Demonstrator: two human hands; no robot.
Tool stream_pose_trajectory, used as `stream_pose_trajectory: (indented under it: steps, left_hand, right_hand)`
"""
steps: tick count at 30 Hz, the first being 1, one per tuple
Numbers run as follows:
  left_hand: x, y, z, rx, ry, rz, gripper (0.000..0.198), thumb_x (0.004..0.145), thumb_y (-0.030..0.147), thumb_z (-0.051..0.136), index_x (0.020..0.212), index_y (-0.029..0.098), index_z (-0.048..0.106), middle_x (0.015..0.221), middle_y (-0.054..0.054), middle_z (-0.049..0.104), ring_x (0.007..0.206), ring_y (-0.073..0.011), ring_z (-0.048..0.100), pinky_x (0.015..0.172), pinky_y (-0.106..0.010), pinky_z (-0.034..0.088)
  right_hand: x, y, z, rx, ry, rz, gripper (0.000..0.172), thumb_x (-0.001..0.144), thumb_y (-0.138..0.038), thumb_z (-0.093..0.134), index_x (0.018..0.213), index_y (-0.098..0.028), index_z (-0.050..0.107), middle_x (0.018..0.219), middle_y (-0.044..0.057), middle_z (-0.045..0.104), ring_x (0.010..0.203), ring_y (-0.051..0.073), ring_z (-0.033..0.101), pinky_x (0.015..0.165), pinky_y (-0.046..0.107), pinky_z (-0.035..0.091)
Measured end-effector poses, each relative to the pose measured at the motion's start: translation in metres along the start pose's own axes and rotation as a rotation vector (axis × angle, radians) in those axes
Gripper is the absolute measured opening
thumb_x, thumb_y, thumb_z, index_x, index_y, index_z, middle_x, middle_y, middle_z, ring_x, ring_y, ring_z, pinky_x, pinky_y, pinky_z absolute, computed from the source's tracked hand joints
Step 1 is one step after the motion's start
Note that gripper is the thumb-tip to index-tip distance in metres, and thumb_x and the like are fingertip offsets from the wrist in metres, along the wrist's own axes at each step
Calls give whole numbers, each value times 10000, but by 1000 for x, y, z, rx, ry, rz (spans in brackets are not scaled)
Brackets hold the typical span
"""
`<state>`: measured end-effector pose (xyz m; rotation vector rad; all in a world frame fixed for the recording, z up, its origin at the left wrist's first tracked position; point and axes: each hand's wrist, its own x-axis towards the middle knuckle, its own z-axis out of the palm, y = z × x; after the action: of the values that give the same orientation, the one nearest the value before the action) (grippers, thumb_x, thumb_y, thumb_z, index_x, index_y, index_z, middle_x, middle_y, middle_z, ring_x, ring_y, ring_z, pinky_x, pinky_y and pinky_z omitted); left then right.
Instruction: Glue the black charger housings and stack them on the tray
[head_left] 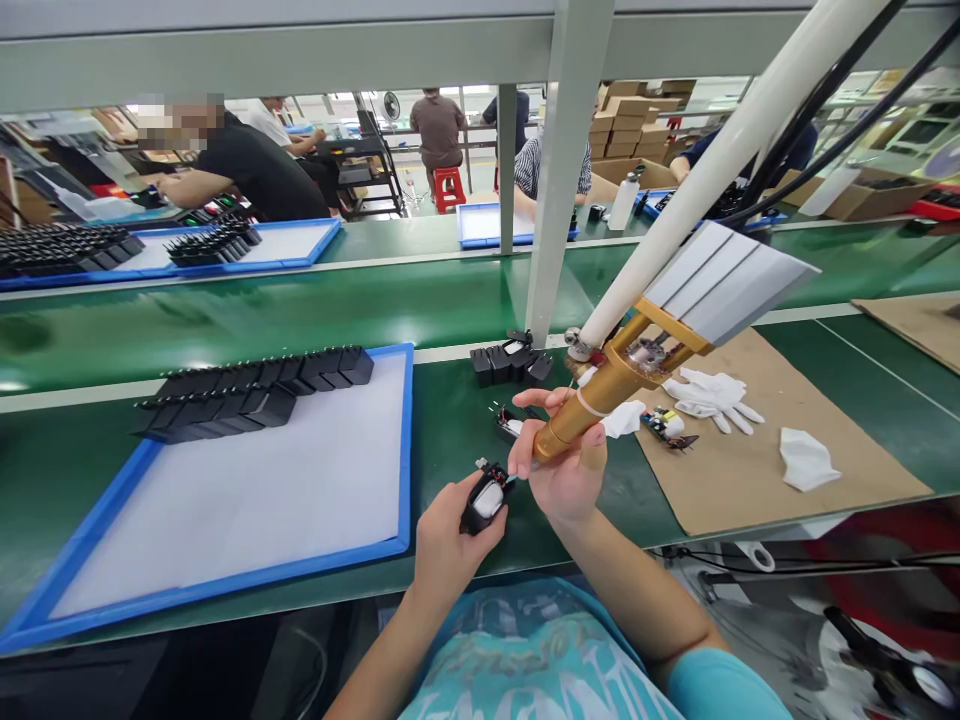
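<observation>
Low centre of the frame, our left hand grips a small, boxy black plastic casing — smooth white oval inside. Just above right, our right hand wraps a gold metallic cylinder; whether its tip touches the casing, we cannot tell. At left, a blue-rimmed tray with matte white base holds 2 rows of angular black blocks.
</observation>
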<state>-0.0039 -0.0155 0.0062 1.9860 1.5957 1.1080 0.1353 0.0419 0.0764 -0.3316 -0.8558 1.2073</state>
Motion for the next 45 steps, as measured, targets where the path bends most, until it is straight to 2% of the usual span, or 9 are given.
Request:
stream_pose_trajectory:
  steps: [3,10,15,19,25,33,37,40,45]
  left_hand:
    - [0,0,0,1,0,8,362,815,312,638,1156,192,606,940,-57,712,780,-176,672,631,-255,523]
    - [1,0,3,-47,-15,-69,378,807,314,638,1164,199,596,994,-58,723,817,-186,688,679,-277,554]
    - [4,2,8,-66,-15,-97,373,784,296,655,1142,201,609,957,-37,734,719,-163,679,649,-270,550]
    - [8,6,12,-104,-14,-65,383,762,269,670,1132,187,622,959,-37,735,770,-174,684,671,-265,545]
    - [10,8,14,-117,25,-32,353,745,290,682,1085,199,650,1035,-49,732,905,-217,690,740,-290,551]
    - [11,4,16,-58,5,-53,401,768,326,675,1145,198,622,964,-43,741,817,-203,701,717,-283,544]
    - [10,-5,20,15,-28,-67,399,784,329,659,1161,206,615,974,-55,720,869,-215,689,779,-314,542]
    - [7,-13,21,13,-88,-80,388,804,308,636,1176,206,604,997,-61,687,926,-213,664,824,-327,532]
    - [11,-14,9,-55,-302,-125,548,789,338,665,1305,240,510,1153,-77,649,1047,-235,619,902,-369,500]
  right_hand:
    - [0,-1,1,-11,11,-1,345,896,-575,414,953,-254,527,1027,18,660,402,50,533,385,239,491]
    - [-1,-3,7,0,53,40,487,855,-622,439,1204,-284,486,1099,57,651,407,68,541,380,268,499]
    - [-2,-2,16,14,49,56,493,846,-625,445,1201,-286,497,1106,62,653,413,68,536,391,272,505]
    - [-3,1,23,46,36,75,479,842,-617,457,1181,-281,499,1122,62,640,424,68,537,400,277,512]
    - [-5,3,24,71,-27,63,343,868,-591,439,939,-265,519,1047,15,636,409,61,541,374,255,485]
    - [-1,-1,21,13,34,58,469,830,-681,359,1113,-320,454,1103,37,618,417,70,519,362,269,461]
    - [2,-2,8,-60,94,23,430,851,-656,335,1085,-322,474,1106,26,610,429,72,523,404,286,477]
    - [6,-4,-13,-163,175,-84,378,862,-618,384,1060,-316,493,1074,18,615,480,92,559,475,311,514]
    - [14,-11,-54,-447,354,-294,276,883,-449,486,1141,-353,508,1224,20,565,791,138,656,677,324,539]
